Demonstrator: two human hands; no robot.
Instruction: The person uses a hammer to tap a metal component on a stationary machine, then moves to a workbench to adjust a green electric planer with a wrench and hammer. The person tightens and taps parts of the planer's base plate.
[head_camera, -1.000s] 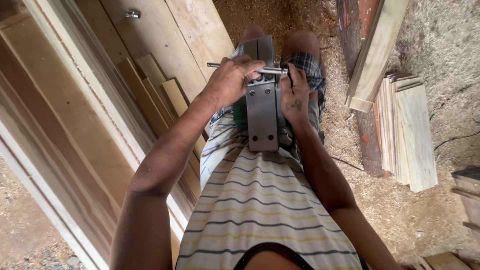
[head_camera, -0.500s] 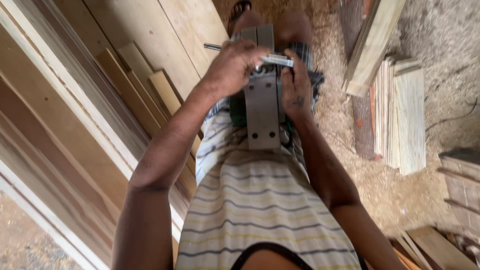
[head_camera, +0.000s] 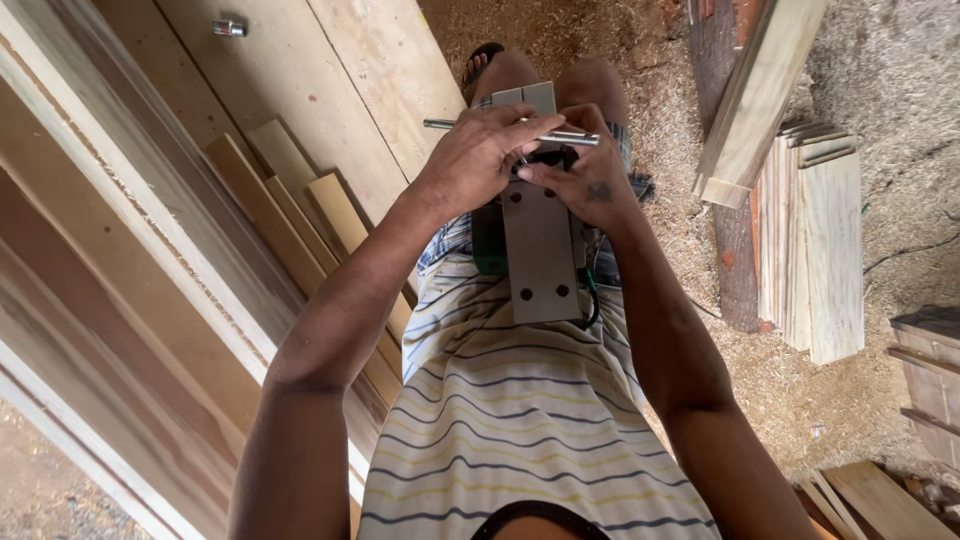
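Here, seen from above: an electric hand planer (head_camera: 540, 250) lies upside down on the person's lap, its grey metal sole plate facing up, green body showing at the left edge. Both hands meet at its far end.

Left hand (head_camera: 480, 150) — fingers curled together over a slim metal rod-like tool (head_camera: 560, 135), which lies crosswise above the planer; one end sticks out left of the hand, the other right. What kind of tool it is, cannot tell.

Right hand (head_camera: 590, 180) — fingers bent and pressed close, tips touching the planer's dark middle section just under the rod. Whether they pinch something small there is hidden.

A black cord (head_camera: 592, 300) loops beside the sole plate's near right corner.

Surroundings: long wooden planks (head_camera: 180, 230) slant along the left, a small metal socket (head_camera: 228, 28) resting on one. Sawdust-covered ground (head_camera: 880, 60) on the right, with a stack of short boards (head_camera: 815, 240) well apart from the hands.
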